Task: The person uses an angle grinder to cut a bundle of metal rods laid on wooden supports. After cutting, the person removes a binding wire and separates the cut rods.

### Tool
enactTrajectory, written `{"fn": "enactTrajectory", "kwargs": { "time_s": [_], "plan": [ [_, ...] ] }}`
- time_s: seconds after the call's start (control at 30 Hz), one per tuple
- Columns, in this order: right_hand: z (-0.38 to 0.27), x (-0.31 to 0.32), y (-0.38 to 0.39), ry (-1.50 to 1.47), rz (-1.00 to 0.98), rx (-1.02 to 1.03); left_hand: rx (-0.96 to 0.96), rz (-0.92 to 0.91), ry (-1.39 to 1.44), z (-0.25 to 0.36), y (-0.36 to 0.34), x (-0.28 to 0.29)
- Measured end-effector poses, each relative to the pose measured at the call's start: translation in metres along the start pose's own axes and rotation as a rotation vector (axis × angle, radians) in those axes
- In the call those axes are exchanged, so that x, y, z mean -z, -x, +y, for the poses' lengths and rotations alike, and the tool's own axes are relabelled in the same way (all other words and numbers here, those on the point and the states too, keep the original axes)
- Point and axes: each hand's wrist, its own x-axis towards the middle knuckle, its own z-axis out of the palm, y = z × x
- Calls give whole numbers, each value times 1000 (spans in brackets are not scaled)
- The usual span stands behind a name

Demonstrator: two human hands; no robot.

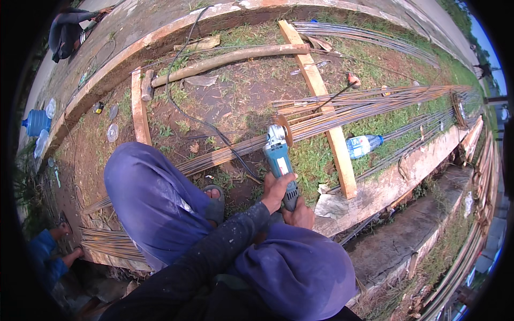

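now, both hands (276,191) on grinder (279,160), rods (375,106) nearby

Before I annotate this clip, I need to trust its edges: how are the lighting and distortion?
Head view: sunlight falls brightly on the purple trousers; the concrete curb curves with the fisheye; black fills the corners; the angle grinder looks fairly sharp.

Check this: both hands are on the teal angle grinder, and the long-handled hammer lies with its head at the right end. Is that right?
Not quite: in the head view, the hammer lies with its head at the left end. The left hand and right hand are indeed on the angle grinder.
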Motion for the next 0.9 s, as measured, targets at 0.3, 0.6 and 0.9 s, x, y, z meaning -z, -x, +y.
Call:
{"fn": "enactTrajectory", "kwargs": {
  "time_s": [0.3,0.6,0.9],
  "plan": [
    [-23,12,-11,9,-11,7,10,35,10,13,-16,-2],
    [8,-6,4,5,23,22,49,-42,-46,6,8,0],
    [8,-3,4,10,31,17,37,-5,-8,-4,4,-3]
  ]
}}
